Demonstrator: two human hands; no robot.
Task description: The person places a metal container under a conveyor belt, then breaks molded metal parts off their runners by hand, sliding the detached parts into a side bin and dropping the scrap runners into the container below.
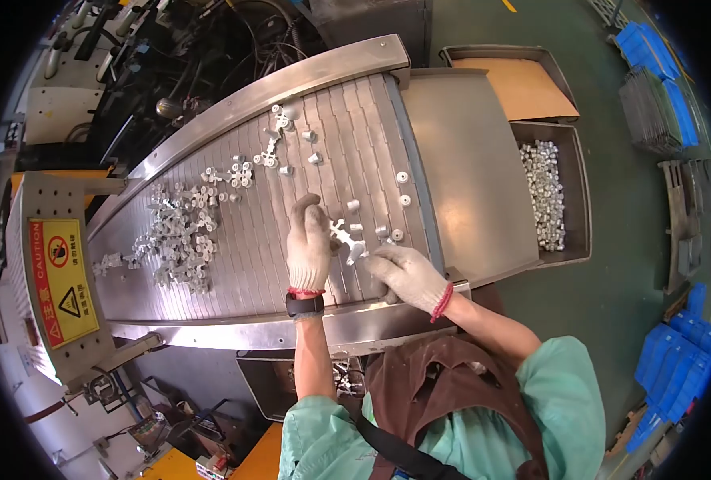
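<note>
My left hand (pixel 309 248), in a white knit glove with a dark-stained fingertip, closes on one side of a branched silvery metal casting (pixel 347 238) above the conveyor belt (pixel 307 216). My right hand (pixel 408 277), gloved likewise, pinches at the casting's lower right end, its fingers curled. Small round metal pieces lie on the belt around the hands: one metal cylinder (pixel 353 206) beyond the casting, and another round piece (pixel 398 234) just past my right fingers. The casting is partly hidden where the fingers meet it.
A heap of branched castings (pixel 183 232) lies on the belt's left. To the right, a sloping metal plate (pixel 467 168) leads towards a bin (pixel 582 196) holding many small metal pieces. A caution-labelled box (pixel 63 272) stands at left; stacked blue crates (pixel 675 360) stand far right.
</note>
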